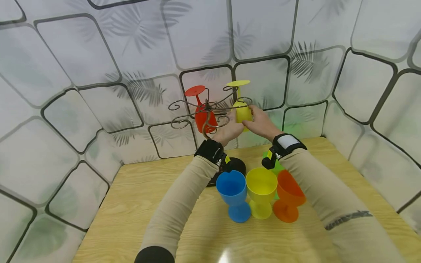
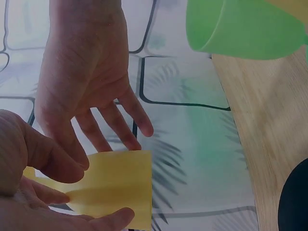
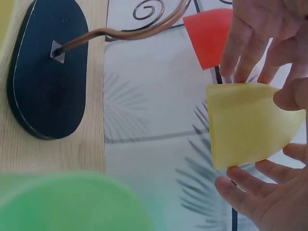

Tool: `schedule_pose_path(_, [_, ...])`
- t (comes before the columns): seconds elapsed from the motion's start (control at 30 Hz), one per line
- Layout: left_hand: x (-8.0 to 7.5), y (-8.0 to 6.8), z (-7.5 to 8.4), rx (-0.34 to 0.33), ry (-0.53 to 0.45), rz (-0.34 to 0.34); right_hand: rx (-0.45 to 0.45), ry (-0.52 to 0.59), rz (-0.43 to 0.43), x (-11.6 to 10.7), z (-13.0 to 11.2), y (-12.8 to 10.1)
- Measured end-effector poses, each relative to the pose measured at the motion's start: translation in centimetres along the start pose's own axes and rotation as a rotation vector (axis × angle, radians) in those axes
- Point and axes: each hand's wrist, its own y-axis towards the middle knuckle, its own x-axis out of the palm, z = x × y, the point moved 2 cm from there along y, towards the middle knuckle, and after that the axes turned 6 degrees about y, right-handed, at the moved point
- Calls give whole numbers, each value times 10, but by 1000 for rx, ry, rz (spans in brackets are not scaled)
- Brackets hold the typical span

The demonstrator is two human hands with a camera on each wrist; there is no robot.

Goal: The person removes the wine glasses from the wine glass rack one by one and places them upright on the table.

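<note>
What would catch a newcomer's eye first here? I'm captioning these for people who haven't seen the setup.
Both hands, left hand and right hand, cup an upside-down yellow goblet hanging on a curly wire rack, beside a red goblet. Blue, yellow and orange goblets stand upright on the wooden table.

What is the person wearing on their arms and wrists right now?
Both arms are in long beige sleeves. The left sleeve ends in a black patch near the elbow; the right sleeve carries a line of dark lettering, too blurred to read. Each wrist has a black strap-mounted camera unit: the left wrist unit has a small yellow tag, the right wrist unit a white panel and yellow tag.
</note>
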Motion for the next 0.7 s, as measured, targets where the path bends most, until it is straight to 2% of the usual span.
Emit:
schedule_pose_path(0.03, [0, 0, 1, 18, 132, 47, -1, 6, 4, -2, 0, -1])
schedule_pose_path(0.07, [0, 4, -2, 16, 166, 70, -2, 14, 9, -4, 1, -2])
schedule_pose_path(0.13, [1, 9, -4, 18, 304, 136, -4, 23, 12, -6, 4, -4])
schedule_pose_path(0.23, [4, 9, -2, 48, 460, 190, 10, 39, 20, -9, 8, -6])
schedule_pose_path(0.3, [7, 8, -2, 83, 529, 209, 22, 48, 34, -11, 11, -7])
schedule_pose_path(0.53, [20, -9, -4, 223, 559, 206, 37, 32, 122, -20, 17, -17])
schedule_pose_path(0.7, [26, -23, -6, 296, 531, 195, 21, -21, 100, -34, 15, -34])
